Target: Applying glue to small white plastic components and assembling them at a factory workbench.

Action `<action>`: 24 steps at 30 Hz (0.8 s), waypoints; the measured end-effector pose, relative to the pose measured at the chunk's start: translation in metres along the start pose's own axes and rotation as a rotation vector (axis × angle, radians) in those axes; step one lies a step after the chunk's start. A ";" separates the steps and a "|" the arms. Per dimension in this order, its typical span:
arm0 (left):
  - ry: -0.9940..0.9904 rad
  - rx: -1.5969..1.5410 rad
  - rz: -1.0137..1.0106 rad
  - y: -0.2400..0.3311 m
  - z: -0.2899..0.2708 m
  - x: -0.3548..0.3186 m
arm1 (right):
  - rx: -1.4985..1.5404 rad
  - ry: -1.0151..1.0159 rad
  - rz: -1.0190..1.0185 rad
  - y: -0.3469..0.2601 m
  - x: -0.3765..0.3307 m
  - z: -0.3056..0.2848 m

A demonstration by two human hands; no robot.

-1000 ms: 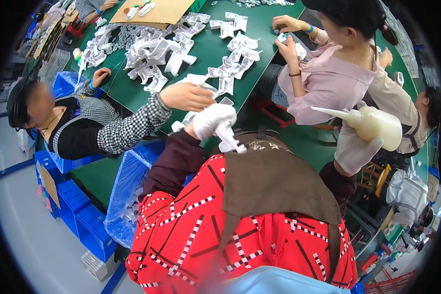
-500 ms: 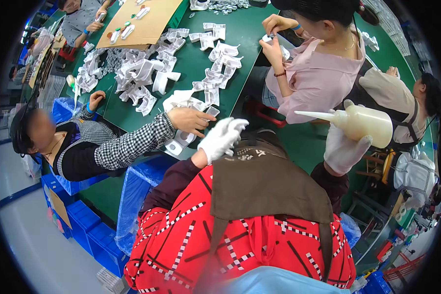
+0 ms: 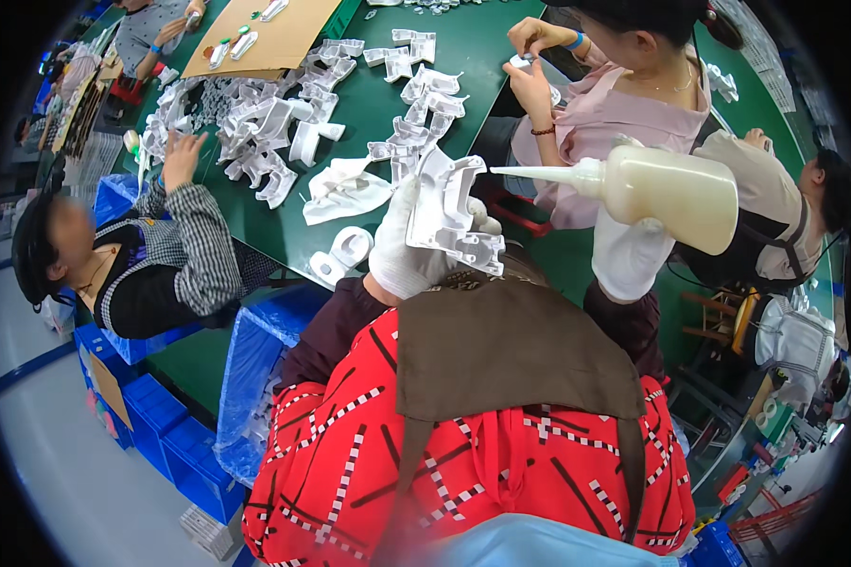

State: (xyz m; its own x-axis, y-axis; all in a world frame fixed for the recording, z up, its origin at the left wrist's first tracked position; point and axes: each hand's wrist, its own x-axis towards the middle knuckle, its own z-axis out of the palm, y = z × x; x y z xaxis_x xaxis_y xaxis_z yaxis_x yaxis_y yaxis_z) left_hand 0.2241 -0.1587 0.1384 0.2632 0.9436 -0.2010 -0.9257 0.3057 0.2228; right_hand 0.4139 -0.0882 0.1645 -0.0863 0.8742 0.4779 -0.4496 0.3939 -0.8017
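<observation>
My left hand (image 3: pixel 399 253), in a white glove, grips a white moulded plastic housing (image 3: pixel 437 210) in front of my apron. The housing is tilted, with its ribbed hollow side toward the right. In my right hand (image 3: pixel 628 257), also gloved, a squeeze bottle (image 3: pixel 676 197) of cream-coloured liquid lies nearly level. Its long thin nozzle (image 3: pixel 539 174) points left, with the tip beside the upper right edge of the housing; I cannot tell if they touch. A crumpled white cloth (image 3: pixel 346 191) and a rounded white plastic piece (image 3: pixel 342 253) lie left of my left hand.
Piles of white housings (image 3: pixel 265 132) and a cardboard sheet (image 3: pixel 255 42) cover parts of the green table (image 3: pixel 364 104). One co-worker (image 3: pixel 175 255) sits at my left, another (image 3: pixel 610 123) ahead right. A plastic-lined blue bin (image 3: pixel 246 387) stands by my left arm.
My left hand now holds a housing, where it was empty beside the co-worker's hand. That co-worker's hand has drawn back left. The bottle has moved left and slightly down, toward the housing.
</observation>
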 end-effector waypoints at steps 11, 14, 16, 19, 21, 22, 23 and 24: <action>-0.025 0.115 0.071 -0.003 -0.007 -0.005 | 0.062 -0.025 -0.002 0.010 -0.003 0.002; -0.031 0.126 0.075 -0.002 -0.008 -0.005 | 0.166 -0.006 0.013 0.009 -0.002 0.004; -0.050 0.116 0.059 -0.002 -0.009 -0.003 | 0.171 -0.016 0.017 0.007 -0.001 0.006; -0.062 0.139 0.053 -0.002 -0.010 -0.002 | 0.122 -0.018 0.020 0.004 -0.001 0.008; -0.066 0.138 0.046 -0.004 -0.010 -0.003 | 0.106 -0.006 0.019 0.002 -0.002 0.008; -0.069 0.135 0.041 -0.004 -0.010 -0.004 | 0.076 0.001 -0.023 0.003 -0.002 0.008; -0.071 0.137 0.038 -0.006 -0.010 -0.005 | 0.042 0.019 -0.066 0.002 -0.003 0.008; -0.070 0.118 0.032 -0.006 -0.010 -0.005 | 0.045 0.009 -0.069 0.001 -0.005 0.008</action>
State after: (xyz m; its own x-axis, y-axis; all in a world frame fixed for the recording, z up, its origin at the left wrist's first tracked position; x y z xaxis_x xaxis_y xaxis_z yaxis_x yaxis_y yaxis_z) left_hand 0.2258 -0.1667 0.1283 0.2565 0.9583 -0.1260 -0.8967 0.2846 0.3391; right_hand 0.4066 -0.0945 0.1645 -0.0455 0.8481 0.5279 -0.4934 0.4405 -0.7500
